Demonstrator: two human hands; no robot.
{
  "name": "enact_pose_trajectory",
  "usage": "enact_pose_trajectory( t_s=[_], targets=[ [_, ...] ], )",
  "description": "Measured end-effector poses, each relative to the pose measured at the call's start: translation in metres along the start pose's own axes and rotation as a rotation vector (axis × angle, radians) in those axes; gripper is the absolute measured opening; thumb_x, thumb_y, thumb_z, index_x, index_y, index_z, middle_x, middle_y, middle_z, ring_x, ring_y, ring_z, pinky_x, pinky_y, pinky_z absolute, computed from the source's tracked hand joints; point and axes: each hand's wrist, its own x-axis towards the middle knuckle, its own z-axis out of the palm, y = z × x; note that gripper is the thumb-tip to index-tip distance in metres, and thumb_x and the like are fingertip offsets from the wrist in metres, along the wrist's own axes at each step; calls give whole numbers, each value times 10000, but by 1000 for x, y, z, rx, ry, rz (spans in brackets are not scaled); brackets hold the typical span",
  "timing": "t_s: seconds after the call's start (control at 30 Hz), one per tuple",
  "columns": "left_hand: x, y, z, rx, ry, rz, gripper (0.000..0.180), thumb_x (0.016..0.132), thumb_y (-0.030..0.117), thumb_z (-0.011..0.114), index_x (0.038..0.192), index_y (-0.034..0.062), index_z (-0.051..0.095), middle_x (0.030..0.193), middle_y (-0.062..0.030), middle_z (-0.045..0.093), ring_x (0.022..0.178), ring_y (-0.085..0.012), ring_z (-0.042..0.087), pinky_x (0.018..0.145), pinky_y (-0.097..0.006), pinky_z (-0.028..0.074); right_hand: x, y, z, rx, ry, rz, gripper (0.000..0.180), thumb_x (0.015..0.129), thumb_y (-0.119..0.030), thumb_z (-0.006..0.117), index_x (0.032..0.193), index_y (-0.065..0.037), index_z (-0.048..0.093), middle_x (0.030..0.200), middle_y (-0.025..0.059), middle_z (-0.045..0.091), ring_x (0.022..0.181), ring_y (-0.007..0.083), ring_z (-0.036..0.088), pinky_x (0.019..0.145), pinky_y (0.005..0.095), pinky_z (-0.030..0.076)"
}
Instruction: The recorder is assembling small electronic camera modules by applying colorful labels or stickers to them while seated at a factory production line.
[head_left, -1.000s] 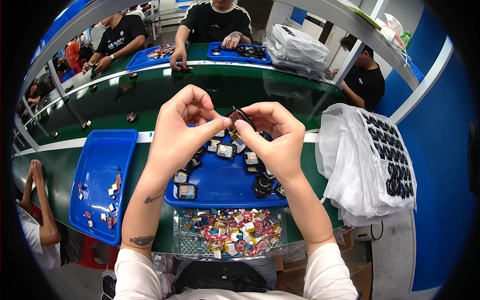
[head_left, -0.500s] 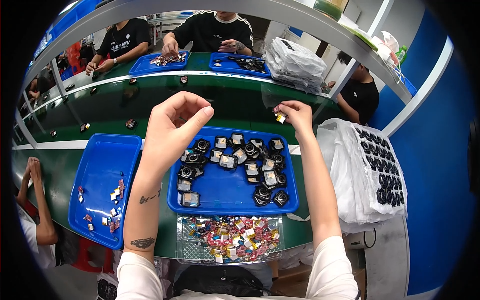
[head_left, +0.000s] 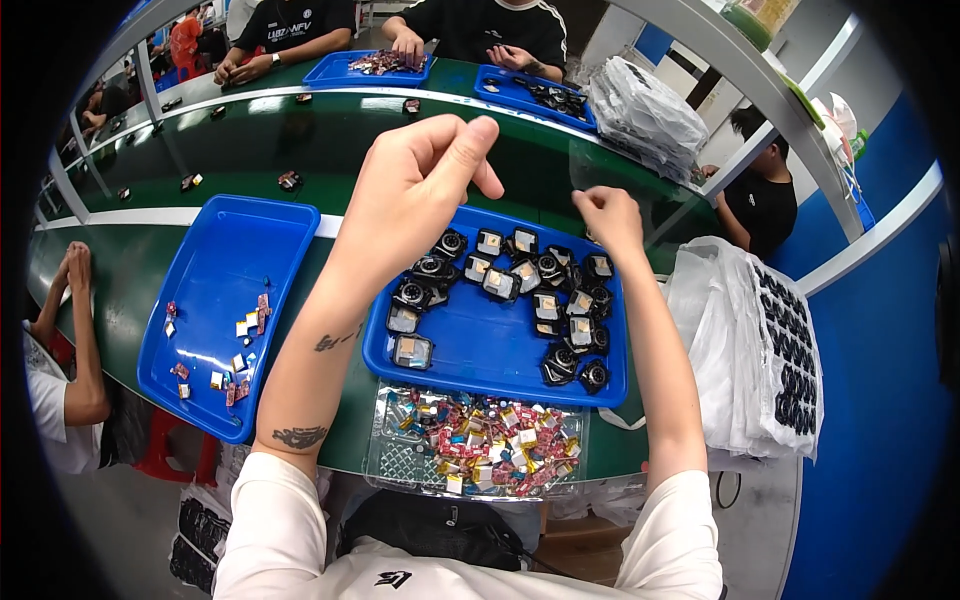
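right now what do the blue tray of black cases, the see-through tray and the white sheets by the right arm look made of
Blue tray: probably moulded plastic, smooth with a soft sheen. See-through tray: likely thin clear plastic; green shows through it. White sheets: perhaps foam or plastic film, matte and creased; can't tell which.

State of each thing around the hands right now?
left hand: raised, fingers curled, no object visible
right hand: fingers curled, grip contents unclear
middle blue tray: loaded along its back and sides
black casings: some pale side up, others round-faced
left blue tray: sparsely filled
clear tray: heaped with small parts
white stack: layered, black pieces on top
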Motion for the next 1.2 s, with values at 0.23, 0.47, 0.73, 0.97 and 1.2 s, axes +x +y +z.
enact_pose_trajectory(
  t_s=[0.23,0.47,0.73,0.97,1.2],
  targets=[
    [-7,5,4,83,-50,22,397,965,303,575,674,36,612,644,0,618,599,-28,448,543,-199,353,-154,-114,1,287,-756,-964,232,788,-229,719,963,-79,694,969,59,591,971,236,591,775,361,505],
    [-16,19,6,67,-102,-3,344,940,286,620,698,41,627,645,11,618,570,-17,437,524,-194,329,-190,-118,13,248,-626,-996,302,733,-187,736,1011,-84,682,1273,83,513,1171,270,486,879,386,454],
    [-16,16,7,96,-214,-24,280,920,245,648,755,20,633,660,-4,632,603,-11,507,541,-197,385,-183,-114,5,170,-453,-1099,162,718,-86,688,879,-90,685,1169,60,602,1116,246,540,839,374,468],
    [-16,10,4,22,-711,40,204,888,147,657,1019,-9,669,835,-71,701,779,-112,650,720,-258,509,-161,-94,-56,373,178,-1200,305,599,-25,708,904,-35,716,825,59,652,708,209,583,597,301,508],
    [-18,12,9,-260,-850,-151,290,840,89,708,1093,-33,637,853,-77,700,808,-102,662,766,-253,519,-150,-78,-77,209,362,-1175,324,619,1,732,941,-24,704,857,66,665,736,214,601,620,289,512]
  ],
)
